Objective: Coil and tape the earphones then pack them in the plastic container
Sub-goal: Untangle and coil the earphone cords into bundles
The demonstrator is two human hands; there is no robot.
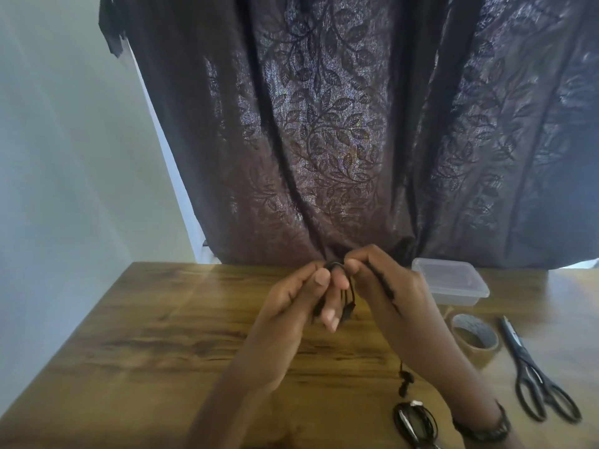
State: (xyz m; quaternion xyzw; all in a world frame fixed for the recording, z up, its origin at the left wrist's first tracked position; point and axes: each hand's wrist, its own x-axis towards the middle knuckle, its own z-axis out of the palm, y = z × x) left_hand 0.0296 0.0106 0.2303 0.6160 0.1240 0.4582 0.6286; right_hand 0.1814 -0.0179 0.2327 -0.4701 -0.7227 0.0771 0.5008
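Black earphones (349, 298) are wound in loops around the fingers of my left hand (301, 299), held above the wooden table. My right hand (379, 280) pinches the black cable at the top of the loops; the cable runs back along that hand, and the earbud end (405, 380) dangles below the wrist. A coiled, taped pair of black earphones (415, 422) lies on the table near the front edge. The clear plastic container (450, 280), lid on, stands at the back right. A roll of brown tape (475, 335) lies in front of it.
Black scissors (534, 380) lie on the right of the wooden table (162, 319), beside the tape. A dark leaf-patterned curtain (324, 124) hangs behind the table's far edge, and a pale wall is at the left.
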